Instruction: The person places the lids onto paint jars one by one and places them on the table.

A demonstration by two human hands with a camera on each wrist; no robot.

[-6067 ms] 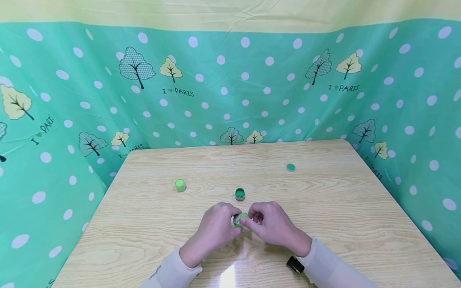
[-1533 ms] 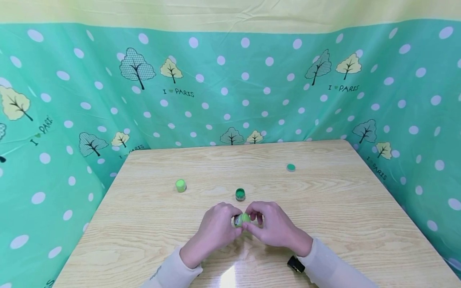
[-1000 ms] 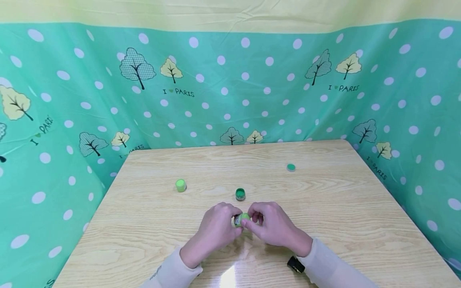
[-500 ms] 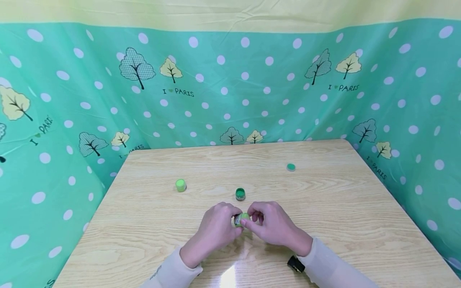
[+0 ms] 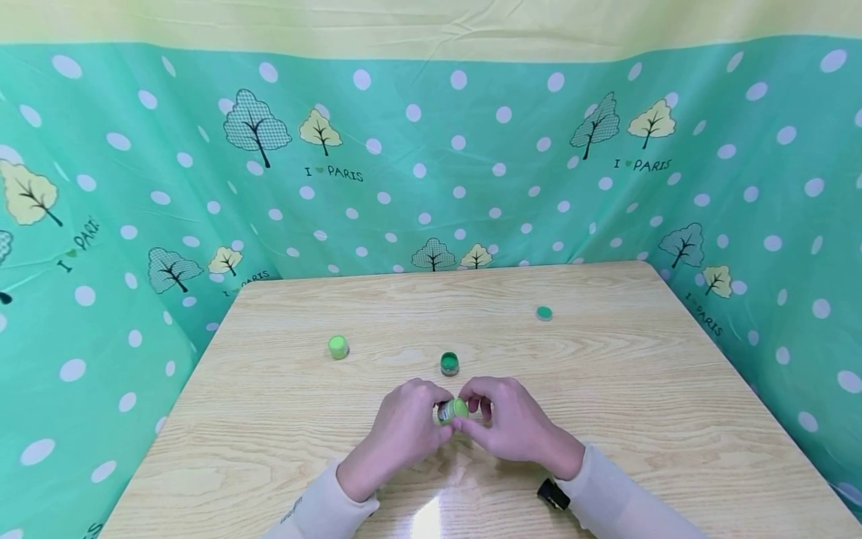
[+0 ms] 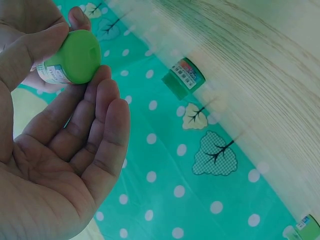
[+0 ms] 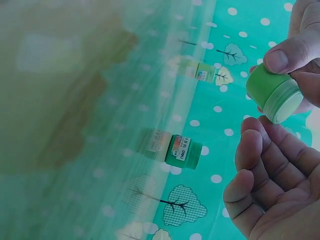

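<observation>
Nearest, the pale left sleeve (image 5: 330, 505) and right sleeve (image 5: 626, 494) are cut off by the lower edge, and at the right cuff sits a small black piece (image 5: 554, 495) which I cannot identify. Above the wooden table (image 5: 269, 419), the left hand (image 5: 405, 419) grips the labelled body of a light green jar (image 5: 455, 409), and the right hand (image 5: 508, 415) pinches its green end between thumb and finger. This jar is tilted on its side between the two hands; part of it is covered by the fingers, so its content I cannot tell. Just beyond, a dark green jar (image 5: 449, 365) stands upright and uncovered, with dark green material inside; how full it is, the view does not make clear. A little farther, toward the left, stands a second light green jar (image 5: 338, 348), cut by the corner of the left wrist view; its top is light green, but lid or content is hard to distinguish. Farthest on the table, toward the right, lies a flat green lid (image 5: 544, 314), well apart from the jars. Behind hangs a dotted green cloth (image 5: 431, 150) with printed trees.
</observation>
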